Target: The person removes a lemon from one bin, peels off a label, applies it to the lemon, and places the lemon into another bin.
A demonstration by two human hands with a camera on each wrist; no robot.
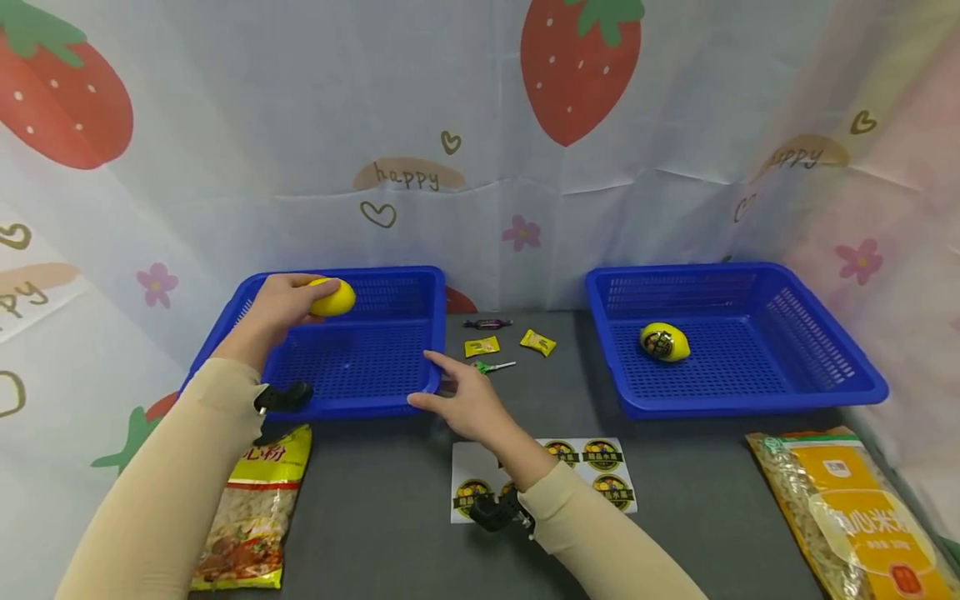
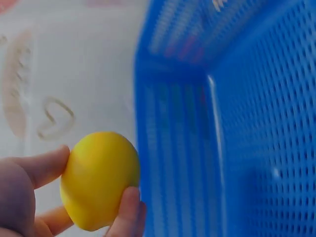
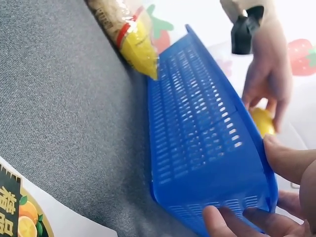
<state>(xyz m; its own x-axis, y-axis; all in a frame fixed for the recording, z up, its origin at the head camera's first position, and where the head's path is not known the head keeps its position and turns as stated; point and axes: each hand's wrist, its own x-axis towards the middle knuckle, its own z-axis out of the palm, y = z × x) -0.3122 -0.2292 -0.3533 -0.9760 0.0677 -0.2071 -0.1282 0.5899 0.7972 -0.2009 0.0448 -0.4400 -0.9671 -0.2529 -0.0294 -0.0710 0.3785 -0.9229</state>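
Note:
My left hand (image 1: 288,302) holds a yellow lemon (image 1: 333,298) in its fingertips, above the left blue plastic basket (image 1: 438,333). In the left wrist view the lemon (image 2: 98,180) shows a plain side, with thumb and fingers around it. My right hand (image 1: 471,402) grips that basket's front right corner. In the right wrist view the thumb lies at the rim and the fingers are against the outer wall (image 3: 212,182). Inside, the left basket shows only its perforated floor.
A second blue basket (image 1: 825,392) at the right holds a lemon (image 1: 664,342) with a dark round sticker. Between the baskets lie wrapped candies (image 1: 482,347) and a green-and-silver item (image 1: 495,367). A sticker sheet (image 1: 615,471) lies under my right forearm. Food bags (image 1: 251,517) flank the front.

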